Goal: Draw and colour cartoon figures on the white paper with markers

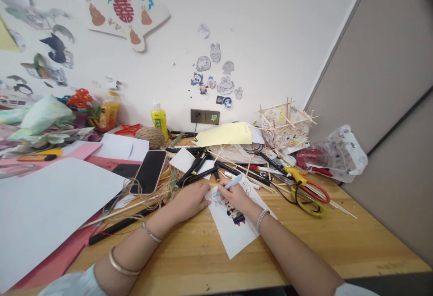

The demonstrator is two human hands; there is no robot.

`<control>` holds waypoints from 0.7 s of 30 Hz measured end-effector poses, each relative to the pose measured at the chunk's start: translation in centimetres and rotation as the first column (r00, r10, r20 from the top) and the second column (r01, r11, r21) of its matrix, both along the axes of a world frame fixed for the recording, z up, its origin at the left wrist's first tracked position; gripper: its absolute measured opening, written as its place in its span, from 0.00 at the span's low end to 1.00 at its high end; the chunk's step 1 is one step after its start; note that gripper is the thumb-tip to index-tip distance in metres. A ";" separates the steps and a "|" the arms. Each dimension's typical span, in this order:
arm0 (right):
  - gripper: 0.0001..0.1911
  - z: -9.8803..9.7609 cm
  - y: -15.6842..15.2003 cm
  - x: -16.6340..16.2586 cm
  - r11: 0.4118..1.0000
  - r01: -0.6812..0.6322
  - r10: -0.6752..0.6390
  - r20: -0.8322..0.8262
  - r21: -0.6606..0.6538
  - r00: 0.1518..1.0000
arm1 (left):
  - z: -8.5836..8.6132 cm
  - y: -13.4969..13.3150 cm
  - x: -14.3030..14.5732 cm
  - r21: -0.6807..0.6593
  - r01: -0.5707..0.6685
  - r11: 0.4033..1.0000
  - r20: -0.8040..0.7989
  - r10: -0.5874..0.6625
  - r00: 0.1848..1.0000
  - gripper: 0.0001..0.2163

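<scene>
A sheet of white paper (233, 242) lies at a slant on the wooden table. It bears black line drawings and one coloured cartoon figure (236, 214). My right hand (237, 197) is closed around a light blue pen (234, 182), whose lower end meets the sheet near an outlined drawing at the upper left. Part of the drawings is covered by that hand. My left hand (192, 202) rests palm down with its fingers extended, fingertips at the paper's left edge, and holds nothing.
Markers (199, 170) and thin wooden sticks (260, 179) clutter the table beyond the paper. Scissors (314, 192) with red and yellow handles lie right. Left are a phone (149, 172), twine (150, 137) and a large white sheet (57, 210). A bottle (158, 120) stands by the wall.
</scene>
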State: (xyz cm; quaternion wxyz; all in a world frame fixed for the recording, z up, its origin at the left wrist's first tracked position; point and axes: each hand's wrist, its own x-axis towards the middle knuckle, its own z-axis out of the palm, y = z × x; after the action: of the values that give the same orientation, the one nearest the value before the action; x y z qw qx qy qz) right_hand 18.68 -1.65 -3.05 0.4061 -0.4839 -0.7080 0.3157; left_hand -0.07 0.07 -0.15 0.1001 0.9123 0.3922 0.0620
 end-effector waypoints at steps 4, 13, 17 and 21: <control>0.12 0.2 -0.1 0.0 1.000 -0.001 0.000 0.013 0.021 1.000 | 0.0 0.0 0.0 0.004 -0.006 1.000 0.002 0.006 1.000 0.07; 0.10 -0.1 0.1 0.1 0.999 0.009 -0.010 0.023 0.030 1.000 | -0.3 0.1 0.0 0.008 0.003 1.000 0.011 -0.003 1.000 0.08; 0.10 -0.1 0.1 0.1 1.000 0.006 -0.007 0.026 0.028 1.000 | -0.4 0.2 -0.1 0.010 0.005 1.000 0.012 -0.005 1.000 0.08; 0.11 0.2 -0.1 -0.1 1.000 0.002 -0.003 0.022 0.029 1.000 | -0.4 0.2 -0.1 0.011 0.008 1.000 0.008 -0.009 1.000 0.07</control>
State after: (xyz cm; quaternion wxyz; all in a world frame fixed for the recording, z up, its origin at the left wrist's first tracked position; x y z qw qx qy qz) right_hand 18.62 -1.70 -2.82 0.4056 -0.4825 -0.7163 0.2994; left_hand -0.14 0.28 -0.52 0.0968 0.9143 0.3876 0.0672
